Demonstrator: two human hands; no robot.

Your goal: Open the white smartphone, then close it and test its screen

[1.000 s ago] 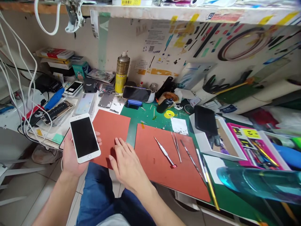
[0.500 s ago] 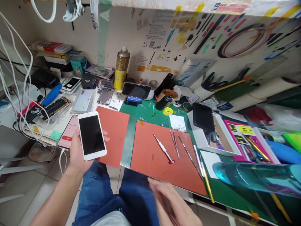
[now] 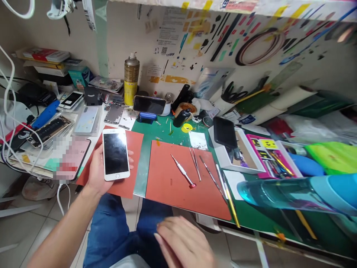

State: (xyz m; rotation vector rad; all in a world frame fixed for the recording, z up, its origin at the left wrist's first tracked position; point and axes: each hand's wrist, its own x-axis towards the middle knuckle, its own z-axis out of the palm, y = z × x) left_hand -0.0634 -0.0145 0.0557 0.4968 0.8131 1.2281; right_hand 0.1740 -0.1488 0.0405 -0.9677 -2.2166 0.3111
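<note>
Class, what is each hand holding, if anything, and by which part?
The left hand holds a white, rectangular, black-screened smartphone from behind, around both long edges of its lower half. Nothing shows in the right hand, but its palm is hidden.

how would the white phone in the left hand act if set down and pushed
The white phone is likely stiff: it looks straight and slab-like in the left hand. Its glare-streaked screen suggests smooth glass, probably slippery and breakable. With its broad, flat shape, it would likely slide rather than roll.
</note>
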